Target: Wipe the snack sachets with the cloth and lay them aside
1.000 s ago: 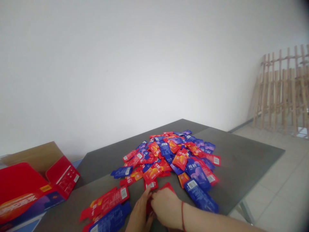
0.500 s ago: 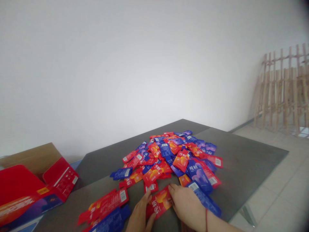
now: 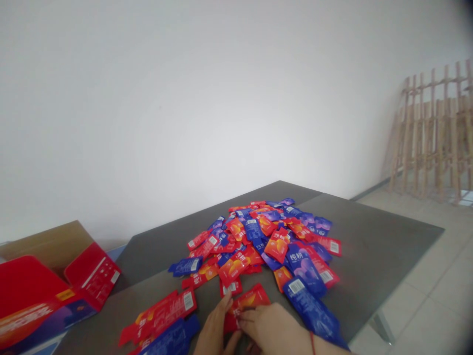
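A red packet (image 3: 254, 297) with an orange fruit picture lies at the near edge of the dark table, between my two hands. At its left end, my left hand (image 3: 214, 328) has its fingers along the side and its thumb at the lower edge, closed on it. My right hand (image 3: 273, 325) reaches over the packet's lower part with bent fingers together, gripping it near the left hand. Its thumb is partly hidden. Just beyond is a heap of red and blue packets (image 3: 236, 266). A blue packet (image 3: 312, 308) lies right of my right hand.
Left of my hands lie overlapping red packets (image 3: 162, 315) and blue packets (image 3: 173, 340). A red and blue carton (image 3: 33, 296) with raised flaps stands at the far left. The grey table (image 3: 380, 231) meets a white wall behind. Wooden racks (image 3: 436, 133) lean at the right.
My right hand has slid left and down from the packet's right corner to its lower middle, uncovering that corner. My left hand has stayed almost in place.
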`<state>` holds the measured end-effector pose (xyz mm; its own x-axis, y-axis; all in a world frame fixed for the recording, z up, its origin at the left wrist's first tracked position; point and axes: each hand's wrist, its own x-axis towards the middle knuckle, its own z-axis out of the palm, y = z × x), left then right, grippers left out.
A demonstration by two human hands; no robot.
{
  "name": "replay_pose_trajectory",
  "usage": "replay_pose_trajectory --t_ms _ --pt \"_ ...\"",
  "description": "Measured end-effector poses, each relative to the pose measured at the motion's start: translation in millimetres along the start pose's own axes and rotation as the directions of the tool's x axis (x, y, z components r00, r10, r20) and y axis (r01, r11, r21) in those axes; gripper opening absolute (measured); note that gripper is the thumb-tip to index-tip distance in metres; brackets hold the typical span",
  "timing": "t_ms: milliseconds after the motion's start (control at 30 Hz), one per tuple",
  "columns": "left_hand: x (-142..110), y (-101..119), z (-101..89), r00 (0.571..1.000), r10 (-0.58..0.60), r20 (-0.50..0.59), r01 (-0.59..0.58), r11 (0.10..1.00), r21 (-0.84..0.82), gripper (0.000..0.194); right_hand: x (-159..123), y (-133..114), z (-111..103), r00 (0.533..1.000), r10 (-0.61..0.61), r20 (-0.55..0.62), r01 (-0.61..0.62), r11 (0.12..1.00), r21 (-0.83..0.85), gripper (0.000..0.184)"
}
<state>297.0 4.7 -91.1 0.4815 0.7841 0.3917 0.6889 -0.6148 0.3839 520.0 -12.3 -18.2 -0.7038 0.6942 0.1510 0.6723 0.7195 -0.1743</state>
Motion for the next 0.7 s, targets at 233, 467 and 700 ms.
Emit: replay_pose_trajectory --t_ms 233,467,700 --pt "2 4 -1.6 0.999 -0.028 0.016 0.028 1.0 0.007 0.076 0 2 -30 0.95 0.309 0.046 -0.301 0.944 -0.133 0.035" --pt "1 -1 -0.2 0.994 -0.098 0.054 0.104 0.985 -0.135 0.089 36 -29 -12 0.987 0.143 0.072 -0.129 0.978 -0.166 0.029" --pt "1 -6 -0.9 0.996 -0.077 0.044 0.082 0.988 -0.132 0.075 19 -10 -7 0.988 -0.087 0.124 0.1 0.99 -0.102 0.016"
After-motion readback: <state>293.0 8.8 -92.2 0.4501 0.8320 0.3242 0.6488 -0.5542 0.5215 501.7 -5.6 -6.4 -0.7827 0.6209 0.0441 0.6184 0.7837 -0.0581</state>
